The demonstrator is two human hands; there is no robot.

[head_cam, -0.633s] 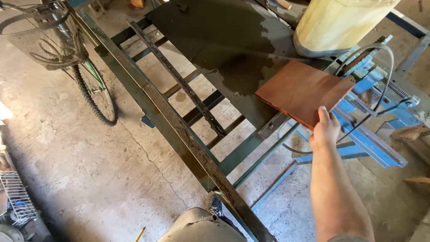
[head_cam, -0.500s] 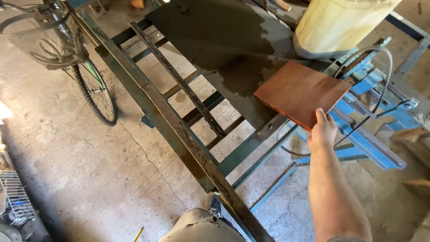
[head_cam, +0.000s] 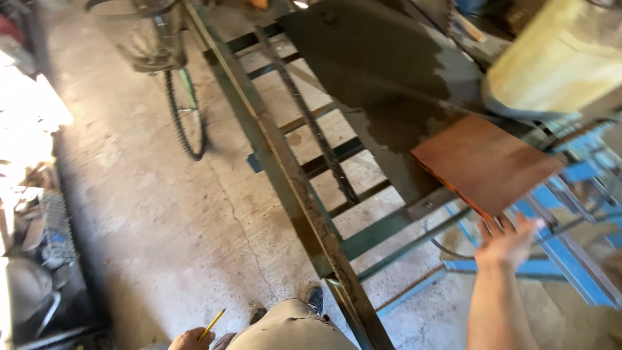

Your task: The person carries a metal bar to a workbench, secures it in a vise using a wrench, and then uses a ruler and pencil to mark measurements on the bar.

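Observation:
My right hand [head_cam: 507, 241] is stretched out with fingers spread, just below the near edge of a reddish-brown square board [head_cam: 484, 163] that lies on a green metal frame [head_cam: 295, 188] and a blue metal rack [head_cam: 573, 253]. The hand holds nothing and sits slightly apart from the board. My left hand [head_cam: 192, 339] shows at the bottom edge, closed around a yellow pencil [head_cam: 212, 323]. My knee in beige trousers [head_cam: 288, 332] is between the two hands.
A dark wet metal sheet [head_cam: 376, 71] covers the frame's far part, with a large yellowish drum [head_cam: 560, 61] at the upper right. A bicycle's rear wheel [head_cam: 184, 116] stands at the upper left on the concrete floor [head_cam: 162, 220]. Clutter lies along the left edge.
My right hand has come off the board's near edge, drawn back and opened its fingers. The camera view has swung, and my left hand with the pencil has come into view.

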